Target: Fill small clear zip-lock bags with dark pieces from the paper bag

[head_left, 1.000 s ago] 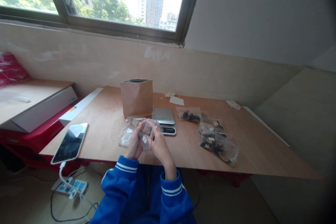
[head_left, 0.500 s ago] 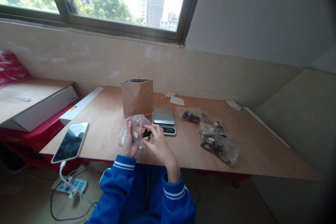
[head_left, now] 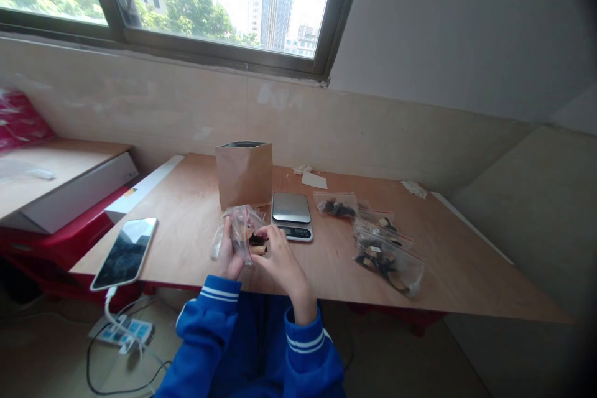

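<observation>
A clear zip bag [head_left: 239,237] with a red seal line is held above the near edge of the table. My left hand [head_left: 228,259] is closed around its left side. Tan and dark dried pieces [head_left: 256,241] show at the bag's mouth, which faces right. My right hand [head_left: 278,256] grips at that mouth, thumb below and fingers above the pieces; whether its fingertips also pinch a piece I cannot tell. More clear plastic [head_left: 216,242] lies beneath on the left. Just behind stands an open brown paper pouch [head_left: 244,175], with a digital scale [head_left: 291,208] to its right.
Several zip bags of dark dried pieces [head_left: 389,261] lie on the right of the wooden table [head_left: 448,261]. A charging phone [head_left: 125,254] rests at the left edge, its cable running to a power strip [head_left: 124,329] below. A white card [head_left: 314,180] lies near the wall.
The bag's mouth has tipped slightly, and a tan rolled piece now shows more plainly at the opening. My right hand has shifted slightly; both hands stay at the bag.
</observation>
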Demonstrator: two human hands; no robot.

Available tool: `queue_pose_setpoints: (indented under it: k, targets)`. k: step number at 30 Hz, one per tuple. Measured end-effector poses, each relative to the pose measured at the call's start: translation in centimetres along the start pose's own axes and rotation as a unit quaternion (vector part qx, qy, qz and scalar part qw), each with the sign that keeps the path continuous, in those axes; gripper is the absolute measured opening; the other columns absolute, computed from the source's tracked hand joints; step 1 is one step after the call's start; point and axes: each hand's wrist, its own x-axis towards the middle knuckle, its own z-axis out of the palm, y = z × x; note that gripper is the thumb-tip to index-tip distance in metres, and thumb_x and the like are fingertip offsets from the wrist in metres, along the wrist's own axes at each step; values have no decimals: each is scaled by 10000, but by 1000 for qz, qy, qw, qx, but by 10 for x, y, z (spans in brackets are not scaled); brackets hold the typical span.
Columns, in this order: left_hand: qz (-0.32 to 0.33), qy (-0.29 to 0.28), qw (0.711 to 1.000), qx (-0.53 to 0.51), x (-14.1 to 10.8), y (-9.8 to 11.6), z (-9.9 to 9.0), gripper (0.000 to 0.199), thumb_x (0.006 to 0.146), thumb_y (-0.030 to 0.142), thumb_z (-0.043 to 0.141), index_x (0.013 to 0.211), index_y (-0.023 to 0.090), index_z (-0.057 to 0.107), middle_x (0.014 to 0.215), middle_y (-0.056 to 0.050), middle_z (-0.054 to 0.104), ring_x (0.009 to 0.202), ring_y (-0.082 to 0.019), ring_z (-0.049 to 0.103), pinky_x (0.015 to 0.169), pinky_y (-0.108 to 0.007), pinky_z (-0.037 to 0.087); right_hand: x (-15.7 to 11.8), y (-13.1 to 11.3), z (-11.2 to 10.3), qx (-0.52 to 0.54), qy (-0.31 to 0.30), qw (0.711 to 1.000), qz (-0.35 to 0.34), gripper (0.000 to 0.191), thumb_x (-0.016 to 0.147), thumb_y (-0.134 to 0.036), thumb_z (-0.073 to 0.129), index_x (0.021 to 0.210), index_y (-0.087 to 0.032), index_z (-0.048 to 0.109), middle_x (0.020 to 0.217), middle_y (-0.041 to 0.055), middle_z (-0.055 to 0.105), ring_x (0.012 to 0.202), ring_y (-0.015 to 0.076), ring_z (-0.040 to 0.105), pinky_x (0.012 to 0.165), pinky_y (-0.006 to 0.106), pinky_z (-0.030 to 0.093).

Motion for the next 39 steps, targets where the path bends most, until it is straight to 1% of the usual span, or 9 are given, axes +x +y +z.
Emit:
queue_pose_setpoints:
  k: [4,9,13,17,19,23,31,35,39]
  targets:
    - [7,14,1000,-8,1,0,-2,292,968,346,436,981,180,676,827,-37,728,730,-153,693,762,-279,572,0,6,4,-14,-10,1000,-11,417,737,-144,750,1117,-213,594,1109,50,609,1068,237,533,977,418,426]
    - [4,-10,1000,-8,8,0,-7,260,947,332,489,1040,166,665,838,-40,729,775,-155,701,811,-304,571,1,10,5,3,-1,1000,-18,295,779,-124,704,1050,-215,632,1058,34,653,1016,222,566,952,400,443]
    - [7,-4,1000,5,15,-1,-6,309,964,333,438,1041,139,666,841,-57,730,749,-141,704,784,-264,579,4,13,3,36,50,998,-19,263,819,-151,673,1070,-224,644,1055,34,661,1039,212,575,935,360,454]
    - [3,1,999,32,22,1,-3,311,965,314,422,1029,141,672,841,-56,735,740,-145,709,803,-274,578,7,15,4,53,88,995,-9,149,883,-151,579,972,-228,670,976,29,677,973,201,599,874,341,476]
    - [-3,0,999,45,27,3,-3,301,960,322,438,1007,146,677,833,-58,739,729,-154,709,810,-283,575,7,17,5,51,79,996,-8,158,890,-154,565,974,-231,674,976,31,681,964,204,602,871,346,477]
    - [-31,-10,998,56,42,11,-8,281,955,332,456,1031,161,665,849,-55,747,742,-166,713,798,-288,573,8,22,10,34,53,998,-27,275,872,-166,598,1134,-239,637,1112,44,665,1065,217,567,967,384,440]
    - [-51,-33,998,24,79,22,-23,421,976,286,386,1362,167,503,916,-65,742,843,-174,712,880,-290,537,44,28,23,-65,-22,996,-53,420,811,-98,619,1217,-203,599,1172,76,641,1090,235,520,981,411,407]
    - [-57,-16,998,-4,85,19,-31,435,989,323,363,1349,126,509,854,-62,735,770,-158,705,877,-285,538,62,31,27,-78,-62,993,-59,385,807,-52,581,1156,-207,632,1121,63,674,1041,221,538,955,392,410]
    - [-41,-10,999,-11,84,16,-35,404,984,333,390,1273,114,570,842,-60,729,761,-143,702,909,-276,526,69,35,39,-83,-67,992,-72,417,786,-27,594,1168,-193,620,1146,85,671,1082,231,552,967,403,415]
